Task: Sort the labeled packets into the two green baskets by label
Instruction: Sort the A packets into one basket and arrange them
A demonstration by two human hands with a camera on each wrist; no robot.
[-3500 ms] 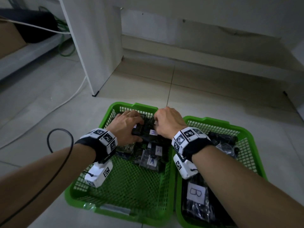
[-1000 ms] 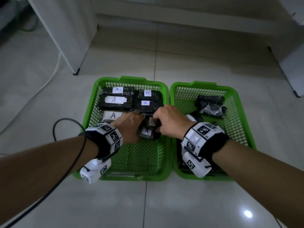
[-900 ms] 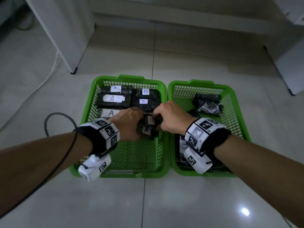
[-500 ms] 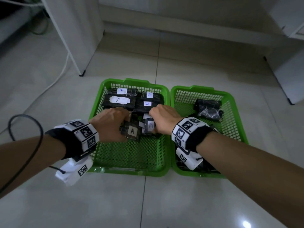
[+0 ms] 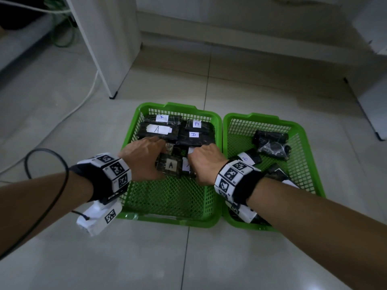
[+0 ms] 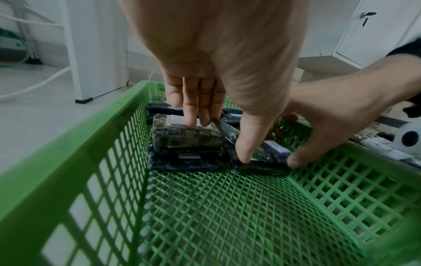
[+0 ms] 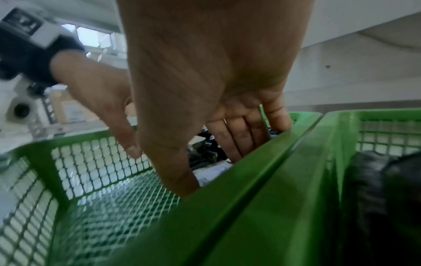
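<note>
Both hands work in the left green basket (image 5: 134, 130), at centre frame in the head view. The left hand (image 5: 144, 156) lies over a stack of dark packets (image 6: 187, 142): its fingers (image 6: 193, 108) are straight and rest on the top one, while its thumb (image 6: 248, 140) presses down on a tilted packet (image 5: 170, 165) marked "A", lying just right of the palm in the head view. So this grip is released, flat on the packets and not closed round them. The right hand (image 5: 206, 162) reaches in from the right; its thumb and fingers pinch a neighbouring packet (image 6: 275, 153) against the basket's right wall, a grasping grip. A white label peeks out beside its knuckles, its letter half hidden.

Further up the frame, in the same basket, four more dark packets (image 5: 159, 129) carry white labels: three read "A", and one looks like "D" or a sideways "A"; I cannot tell which. The right green basket (image 5: 307, 143) touches the left one rim to rim and holds loose dark packets (image 5: 271, 141), one with a label that seems to read "B".

The baskets stand on a pale tiled floor (image 5: 188, 258). A white cabinet panel (image 5: 111, 45) rises at upper left with a white cable (image 5: 83, 101) trailing beside it; a black cable (image 5: 48, 185) loops by the left forearm. Both wrists wear bands with black-and-white square markers (image 5: 117, 170).
</note>
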